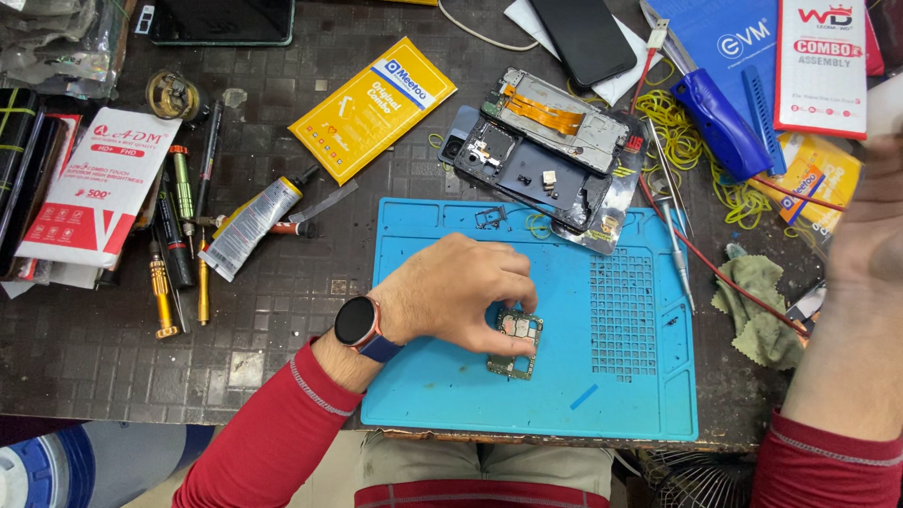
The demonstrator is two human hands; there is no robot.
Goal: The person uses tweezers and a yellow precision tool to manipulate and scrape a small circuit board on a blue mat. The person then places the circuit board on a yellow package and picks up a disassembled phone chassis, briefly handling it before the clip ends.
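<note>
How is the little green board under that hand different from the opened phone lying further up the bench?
The circuit board is small, green and bare, lying wholly on the blue mat with the left hand touching it. The opened phone is far bigger, dark, still framed, with an orange ribbon, untouched and only partly on the mat. Both show exposed electronics.

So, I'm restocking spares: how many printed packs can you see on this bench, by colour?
White and red packs: 2
Yellow packs: 2
Blue packs: 1
Total: 5
</note>
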